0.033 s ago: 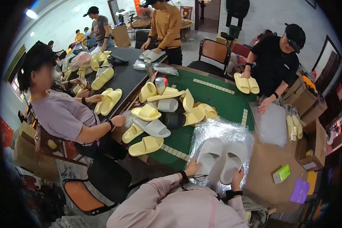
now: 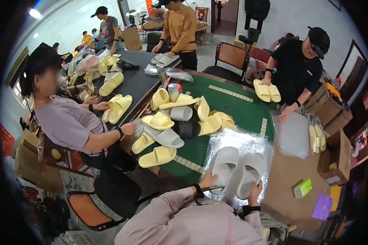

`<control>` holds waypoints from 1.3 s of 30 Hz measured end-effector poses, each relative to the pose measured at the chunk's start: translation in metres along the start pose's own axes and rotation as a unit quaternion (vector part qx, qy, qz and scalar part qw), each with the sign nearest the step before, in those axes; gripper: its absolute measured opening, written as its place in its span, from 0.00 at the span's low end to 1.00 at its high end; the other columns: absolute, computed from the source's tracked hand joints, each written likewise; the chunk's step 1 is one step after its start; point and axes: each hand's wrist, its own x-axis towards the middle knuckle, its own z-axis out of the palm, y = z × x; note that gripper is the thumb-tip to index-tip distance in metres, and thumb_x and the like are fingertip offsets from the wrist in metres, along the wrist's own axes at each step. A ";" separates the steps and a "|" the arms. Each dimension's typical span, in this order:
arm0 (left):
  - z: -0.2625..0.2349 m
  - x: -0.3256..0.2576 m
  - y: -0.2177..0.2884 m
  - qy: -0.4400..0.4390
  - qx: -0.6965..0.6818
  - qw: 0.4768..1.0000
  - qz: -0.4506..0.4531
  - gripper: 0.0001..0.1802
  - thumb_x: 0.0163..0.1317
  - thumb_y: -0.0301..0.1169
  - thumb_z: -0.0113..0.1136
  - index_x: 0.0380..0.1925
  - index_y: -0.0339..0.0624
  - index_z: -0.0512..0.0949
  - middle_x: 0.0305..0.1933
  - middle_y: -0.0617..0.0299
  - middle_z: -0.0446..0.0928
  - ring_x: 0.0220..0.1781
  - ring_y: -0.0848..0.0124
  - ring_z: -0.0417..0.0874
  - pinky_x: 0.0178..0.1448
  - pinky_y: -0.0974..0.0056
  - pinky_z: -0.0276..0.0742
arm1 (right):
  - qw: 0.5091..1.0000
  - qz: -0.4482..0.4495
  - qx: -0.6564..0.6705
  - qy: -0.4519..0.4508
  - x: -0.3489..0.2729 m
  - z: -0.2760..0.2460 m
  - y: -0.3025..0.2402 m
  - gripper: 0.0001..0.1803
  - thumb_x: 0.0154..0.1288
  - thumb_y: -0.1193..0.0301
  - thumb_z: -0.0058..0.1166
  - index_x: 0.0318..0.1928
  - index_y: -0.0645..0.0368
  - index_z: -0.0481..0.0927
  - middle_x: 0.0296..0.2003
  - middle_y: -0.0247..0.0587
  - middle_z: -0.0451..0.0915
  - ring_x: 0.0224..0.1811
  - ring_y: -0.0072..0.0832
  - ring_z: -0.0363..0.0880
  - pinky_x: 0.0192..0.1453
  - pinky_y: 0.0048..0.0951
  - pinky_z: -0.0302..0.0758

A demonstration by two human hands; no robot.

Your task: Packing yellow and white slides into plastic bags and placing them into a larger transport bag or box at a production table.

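Observation:
A pair of light grey slide slippers lies side by side, toes away from me, over a stack of clear plastic bags (image 2: 213, 150) at the front of the table. My left hand (image 2: 209, 180) grips the left grey slipper (image 2: 225, 168) by the outer side of its heel. The right grey slipper (image 2: 250, 173) is held near its heel by my right hand (image 2: 255, 192), fingers closed on its outer edge. Beyond my left hand is a loose heap of slippers, mostly yellow slippers (image 2: 158, 157), with some grey slippers (image 2: 171, 138) and a black slipper (image 2: 188, 130).
Brown board (image 2: 288, 179) covers the table's right side, bearing a green packet (image 2: 302, 187), a purple packet (image 2: 322, 206) and an open carton (image 2: 336, 157). Across from me, a person in black (image 2: 292, 69) holds yellow slippers. Another person (image 2: 69, 118) sits at left, beside a chair (image 2: 114, 194).

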 end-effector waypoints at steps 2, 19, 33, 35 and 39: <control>-0.013 -0.007 0.030 -0.085 -0.037 0.994 -0.062 0.22 0.61 0.46 0.50 0.33 0.33 0.74 0.28 0.59 0.73 0.33 0.73 0.72 0.37 0.65 0.68 | 1.000 -0.006 -0.018 0.000 0.003 0.002 0.005 0.18 0.58 0.79 0.45 0.50 0.66 0.68 0.41 0.40 0.74 0.40 0.27 0.71 0.46 0.27 0.68; 0.014 -0.013 -0.003 -0.033 0.160 0.986 -0.027 0.19 0.52 0.35 0.60 0.35 0.29 0.71 0.32 0.44 0.75 0.35 0.54 0.78 0.37 0.55 0.73 | 0.907 -0.037 -0.399 -0.130 0.012 0.028 0.039 0.11 0.48 0.68 0.56 0.33 0.59 0.80 0.46 0.58 0.66 0.49 0.53 0.64 0.54 0.44 0.63; 0.006 -0.025 0.020 -0.293 -0.178 0.939 -0.023 0.22 0.60 0.37 0.47 0.49 0.31 0.65 0.44 0.51 0.71 0.49 0.71 0.68 0.52 0.66 0.67 | 0.858 -0.002 -0.494 -0.137 0.041 0.066 0.023 0.23 0.54 0.58 0.50 0.41 0.66 0.76 0.43 0.57 0.74 0.49 0.48 0.68 0.53 0.41 0.65; 0.050 0.012 -0.071 -0.307 -0.122 0.944 0.006 0.21 0.62 0.34 0.42 0.51 0.33 0.66 0.50 0.53 0.72 0.54 0.66 0.69 0.58 0.65 0.61 | 0.958 0.009 -0.225 -0.176 0.029 0.075 -0.012 0.16 0.59 0.67 0.49 0.42 0.68 0.75 0.41 0.49 0.76 0.44 0.35 0.72 0.49 0.33 0.67; 0.032 -0.027 -0.006 -0.293 0.427 0.826 0.224 0.34 0.59 0.46 0.47 0.64 0.52 0.54 0.63 0.45 0.59 0.63 0.55 0.60 0.59 0.45 0.55 | 0.989 0.054 -0.068 -0.119 0.028 0.042 -0.017 0.13 0.64 0.72 0.45 0.47 0.65 0.73 0.39 0.36 0.77 0.40 0.23 0.72 0.45 0.24 0.67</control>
